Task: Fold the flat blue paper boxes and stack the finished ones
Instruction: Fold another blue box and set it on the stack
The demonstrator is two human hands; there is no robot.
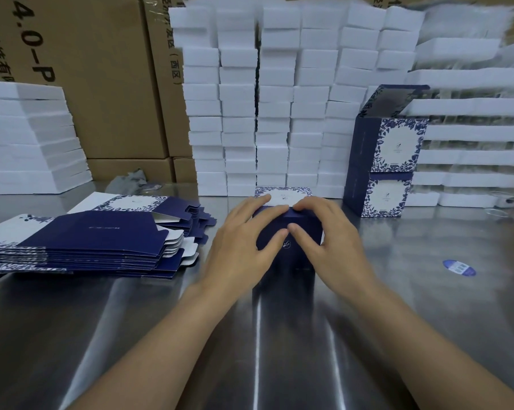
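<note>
One blue paper box (291, 257) is standing on the steel table (279, 350), centre frame, just in front of me, and I am pressing its top closed. My left hand (243, 241) and my right hand (335, 235) are both lying over it. The fingers are spread and fairly straight along the top panel, the thumbs are meeting on the dark near face, and nothing is curled around the card. A white panel with a blue leaf border is showing just beyond my fingertips.

I am judging the box to be very light and hollow. Thin card like this will likely dent or crease if it is squeezed mid-panel, and the printed surface may be a little slick. The safest hold looks to be on the two side walls near the corners, where the folds stiffen it.

To my left a stack of flat box blanks (96, 238) is waiting. To my right two finished boxes (388, 170) are standing one on the other, the upper one with its flap raised. Behind everything, columns of white foam-like blocks (264, 99) are rising, with brown cardboard cartons (101, 84) at the back left.
</note>
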